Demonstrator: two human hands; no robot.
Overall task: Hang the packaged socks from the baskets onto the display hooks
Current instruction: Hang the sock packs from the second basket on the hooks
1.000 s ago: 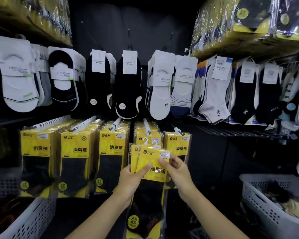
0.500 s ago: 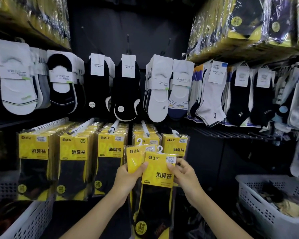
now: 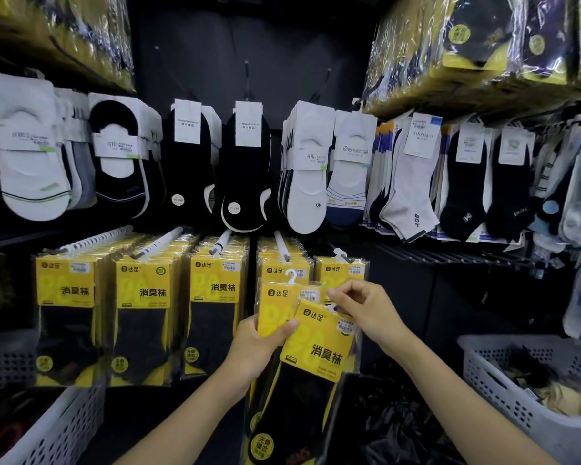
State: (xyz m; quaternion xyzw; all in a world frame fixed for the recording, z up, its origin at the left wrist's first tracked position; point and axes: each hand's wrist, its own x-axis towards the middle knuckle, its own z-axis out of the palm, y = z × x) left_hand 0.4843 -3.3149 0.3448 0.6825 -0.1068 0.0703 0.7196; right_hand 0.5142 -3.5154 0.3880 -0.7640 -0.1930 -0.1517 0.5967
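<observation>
Right hand (image 3: 366,310): thumb and forefinger closed together in a narrow pinch at the top edge of the front pack (image 3: 319,347). A bit of its white hanger shows just below the fingertips. The other fingers are curled loosely behind.

Left hand (image 3: 254,352): wrapped round the left edges of both packs. The thumb (image 3: 287,325) lies across the yellow faces and the fingers are hidden behind.

Front pack: yellow card on top, dark socks below, clear sleeve. Tilted, top leaning right, and overlapping the rear pack (image 3: 277,297). The rear pack stands nearly upright, its white hanger (image 3: 292,276) free above the card. Both packs are in hand, in front of the lower display row and not on any peg.

Lower row: five white pegs (image 3: 282,246) jut forward, each loaded with hung packs (image 3: 143,290) of the same yellow kind. The rightmost peg (image 3: 341,255) carries what looks like a shorter stack, just above the right hand.

Upper row: carded socks (image 3: 307,182) in white, black and grey hang in files across the back and right walls. Plastic-wrapped yellow bundles (image 3: 467,38) fill the shelves overhead.

White plastic baskets: one at lower right (image 3: 483,370) holding dark and yellow packages, one at lower left (image 3: 64,427) whose contents cannot be made out.
</observation>
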